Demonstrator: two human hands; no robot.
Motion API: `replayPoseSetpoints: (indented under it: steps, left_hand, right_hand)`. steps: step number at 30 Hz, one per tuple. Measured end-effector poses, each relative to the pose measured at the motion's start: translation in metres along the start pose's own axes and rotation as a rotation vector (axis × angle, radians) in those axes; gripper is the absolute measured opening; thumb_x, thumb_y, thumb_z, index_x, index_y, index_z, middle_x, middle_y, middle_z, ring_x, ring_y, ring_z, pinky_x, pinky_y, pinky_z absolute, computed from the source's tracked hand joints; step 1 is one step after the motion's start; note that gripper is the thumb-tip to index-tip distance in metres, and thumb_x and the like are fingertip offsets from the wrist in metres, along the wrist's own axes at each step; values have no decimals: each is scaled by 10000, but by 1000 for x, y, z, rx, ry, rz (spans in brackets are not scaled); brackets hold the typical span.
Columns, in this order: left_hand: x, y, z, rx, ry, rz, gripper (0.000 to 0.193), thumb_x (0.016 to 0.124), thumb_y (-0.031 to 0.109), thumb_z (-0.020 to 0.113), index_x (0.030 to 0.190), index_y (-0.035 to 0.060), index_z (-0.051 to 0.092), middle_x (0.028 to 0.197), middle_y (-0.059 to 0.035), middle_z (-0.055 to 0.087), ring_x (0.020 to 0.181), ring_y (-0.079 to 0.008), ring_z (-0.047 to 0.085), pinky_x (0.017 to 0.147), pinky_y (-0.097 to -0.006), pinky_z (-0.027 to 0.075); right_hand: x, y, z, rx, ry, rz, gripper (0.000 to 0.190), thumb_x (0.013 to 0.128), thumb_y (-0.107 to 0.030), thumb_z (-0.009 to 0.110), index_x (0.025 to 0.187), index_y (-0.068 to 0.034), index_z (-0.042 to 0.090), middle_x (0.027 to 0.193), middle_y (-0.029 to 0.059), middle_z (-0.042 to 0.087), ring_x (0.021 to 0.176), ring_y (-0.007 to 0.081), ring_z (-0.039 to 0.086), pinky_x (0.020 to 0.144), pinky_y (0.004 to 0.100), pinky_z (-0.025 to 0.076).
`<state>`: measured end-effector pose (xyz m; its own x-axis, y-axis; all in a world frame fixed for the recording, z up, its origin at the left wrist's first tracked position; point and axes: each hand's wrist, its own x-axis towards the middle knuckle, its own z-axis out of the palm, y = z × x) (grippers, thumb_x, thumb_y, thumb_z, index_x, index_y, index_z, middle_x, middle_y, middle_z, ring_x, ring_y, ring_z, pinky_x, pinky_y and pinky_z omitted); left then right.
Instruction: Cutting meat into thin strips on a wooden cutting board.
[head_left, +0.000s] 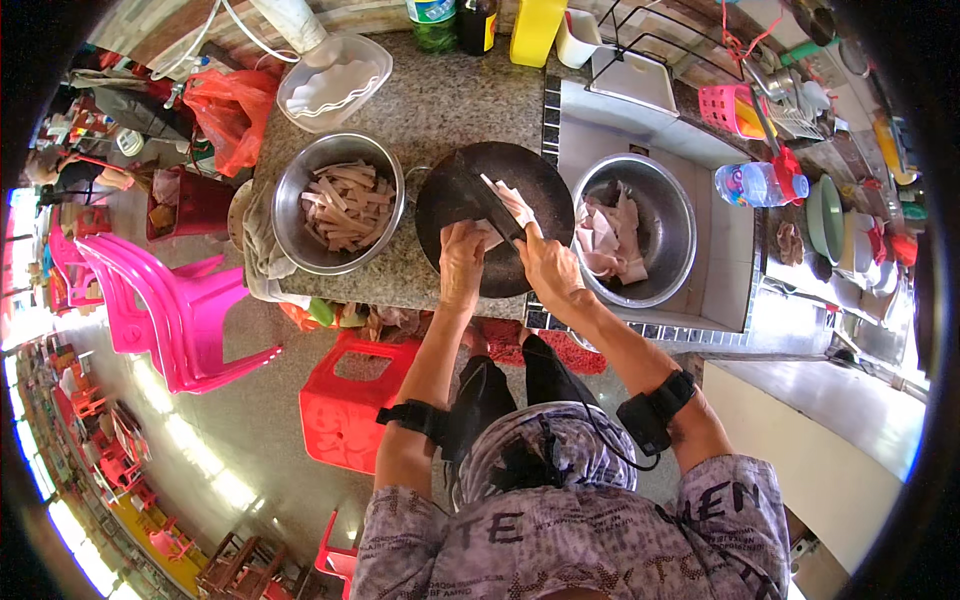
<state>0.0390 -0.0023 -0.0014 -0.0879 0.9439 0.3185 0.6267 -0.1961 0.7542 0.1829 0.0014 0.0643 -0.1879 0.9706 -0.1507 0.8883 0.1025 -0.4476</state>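
Note:
A round dark cutting board (450, 180) lies on the granite counter before me. My right hand (553, 270) grips a dark-bladed kitchen knife (491, 201), its blade slanting across the board. Fingers bent, my left hand (461, 259) presses a pale piece (491, 235), possibly pork skin, just left of the blade. Several cut strips (508, 199) lie along the blade's other side. To the left, a steel bowl (281, 199) holds many pinkish strips (349, 206). Larger pale sheets (609, 234) rest in a steel basin (671, 232) on the right.
The basin stands in a tiled sink (724, 262). Behind the left bowl is a clear plastic container (337, 79); bottles (433, 30) stand along the wall. A red stool (345, 420) is near my legs, with pink chairs (165, 307) farther left. A plastic bottle (754, 184) lies beyond the sink.

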Motion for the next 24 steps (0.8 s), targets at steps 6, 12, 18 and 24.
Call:
replayPoseSetpoints:
  steps: [6,12,18,24]
  left_hand:
    - [1,7,-2,73,-54,-43,146,707,-66,581,815,33,580,916,-106,550,904,-303,497,753,-374,440]
    - [-6,3,-1,32,10,-52,211,703,-65,578,874,56,595,938,-110,543,886,-310,495,734,-388,445]
    - [4,10,1,3,-10,-40,150,690,-66,588,799,36,595,890,-108,562,819,-314,507,684,-390,435]
    - [1,4,-6,8,16,-71,153,672,-70,585,786,32,594,867,-101,559,810,-309,506,689,-386,436]
  right_hand:
    - [-8,-6,-7,-14,-89,5,267,890,-236,463,1019,-6,418,606,210,585,574,377,603,504,456,480]
    - [-9,-12,-1,61,-85,-2,220,879,-217,488,908,-15,405,601,238,568,558,413,578,477,494,449]
    - [28,-13,23,93,375,-304,230,816,-115,527,992,27,485,1046,216,568,1055,339,525,873,399,444]
    - [4,-21,3,93,-205,90,378,866,-145,490,1188,6,361,892,256,594,807,390,602,659,465,487]
